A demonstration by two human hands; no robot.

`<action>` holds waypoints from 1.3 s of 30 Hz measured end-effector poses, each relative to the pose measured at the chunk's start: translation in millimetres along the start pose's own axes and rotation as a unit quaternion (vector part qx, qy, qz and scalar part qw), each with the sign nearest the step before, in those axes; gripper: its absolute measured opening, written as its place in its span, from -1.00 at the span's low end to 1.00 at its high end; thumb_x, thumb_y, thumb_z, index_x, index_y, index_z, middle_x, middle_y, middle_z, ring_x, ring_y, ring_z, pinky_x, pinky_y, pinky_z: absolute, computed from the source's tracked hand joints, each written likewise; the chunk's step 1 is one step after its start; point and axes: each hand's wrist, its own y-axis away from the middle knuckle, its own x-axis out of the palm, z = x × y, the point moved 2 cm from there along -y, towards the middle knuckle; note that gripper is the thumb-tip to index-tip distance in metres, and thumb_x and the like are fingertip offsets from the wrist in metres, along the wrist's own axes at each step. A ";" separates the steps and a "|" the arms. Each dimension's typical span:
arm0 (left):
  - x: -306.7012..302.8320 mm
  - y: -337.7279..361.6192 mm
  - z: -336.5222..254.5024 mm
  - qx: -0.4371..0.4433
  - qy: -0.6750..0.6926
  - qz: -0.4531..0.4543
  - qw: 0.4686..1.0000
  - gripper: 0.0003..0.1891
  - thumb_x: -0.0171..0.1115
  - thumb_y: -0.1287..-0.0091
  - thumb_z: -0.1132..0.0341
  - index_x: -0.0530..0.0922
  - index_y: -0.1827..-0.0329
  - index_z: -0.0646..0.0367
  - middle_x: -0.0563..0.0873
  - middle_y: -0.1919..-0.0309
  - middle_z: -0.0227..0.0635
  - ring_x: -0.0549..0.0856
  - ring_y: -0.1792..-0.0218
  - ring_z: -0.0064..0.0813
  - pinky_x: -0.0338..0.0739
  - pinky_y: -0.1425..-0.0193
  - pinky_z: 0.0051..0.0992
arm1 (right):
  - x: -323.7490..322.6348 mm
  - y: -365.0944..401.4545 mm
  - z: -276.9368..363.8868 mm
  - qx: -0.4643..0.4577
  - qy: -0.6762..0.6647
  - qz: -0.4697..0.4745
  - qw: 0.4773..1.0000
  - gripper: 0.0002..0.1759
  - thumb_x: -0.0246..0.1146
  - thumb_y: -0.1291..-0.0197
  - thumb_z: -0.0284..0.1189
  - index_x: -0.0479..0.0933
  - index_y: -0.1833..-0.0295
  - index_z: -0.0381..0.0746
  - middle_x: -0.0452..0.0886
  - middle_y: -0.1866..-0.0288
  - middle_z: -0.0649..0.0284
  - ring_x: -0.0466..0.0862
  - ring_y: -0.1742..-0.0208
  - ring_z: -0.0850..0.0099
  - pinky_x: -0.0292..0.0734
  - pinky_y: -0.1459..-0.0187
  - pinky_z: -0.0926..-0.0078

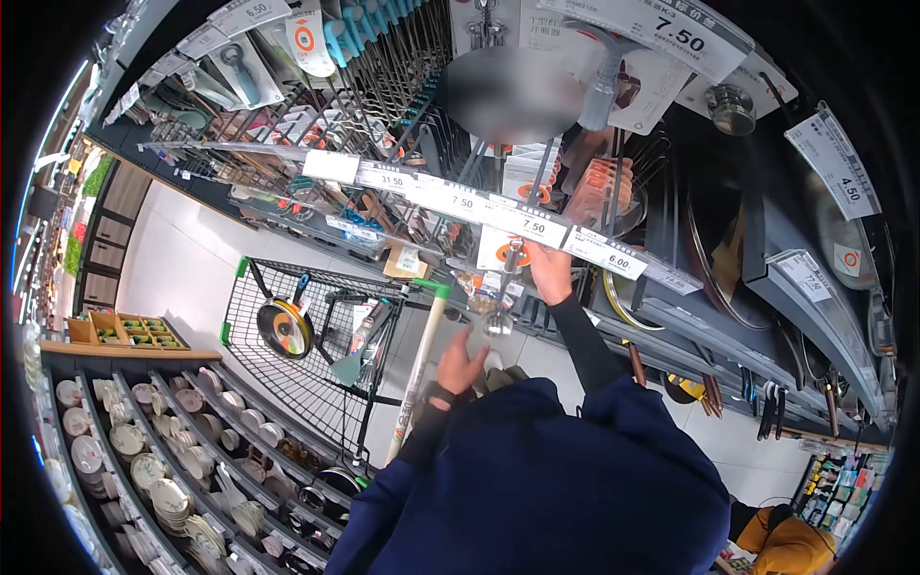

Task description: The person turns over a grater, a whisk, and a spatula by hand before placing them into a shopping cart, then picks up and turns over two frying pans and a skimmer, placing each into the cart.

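My right hand (549,274) is closed on a carded kitchen utensil (503,251), gripping it by the card's right side, just below the shelf-edge price tags (517,223). The utensil's shiny, rounded metal end (496,323) hangs under the card. Close to that end, on its lower left, is my left hand (460,365), fingers apart and nothing in them. A dark band circles the left wrist.
Racks of hanging utensils (369,91) and pans (714,240) run across the top and right. To the left stands a shopping cart (316,383) with a frying pan (285,329) and a green spatula (347,369) in it. Shelves of bowls (171,500) line the lower left. Another person (791,544) is at lower right.
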 end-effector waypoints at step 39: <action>-62.4 -183.4 -145.1 0.037 0.507 -0.090 0.856 -0.87 0.25 -0.40 0.49 0.63 0.07 0.35 0.74 0.15 -0.35 0.66 0.14 -0.63 0.52 0.04 -0.56 | -4.4 -19.4 55.7 -0.065 0.029 0.006 0.997 -0.74 0.30 -0.21 -0.67 0.58 -0.03 -0.35 0.69 0.08 0.24 0.67 0.01 0.52 0.55 -0.04 0.57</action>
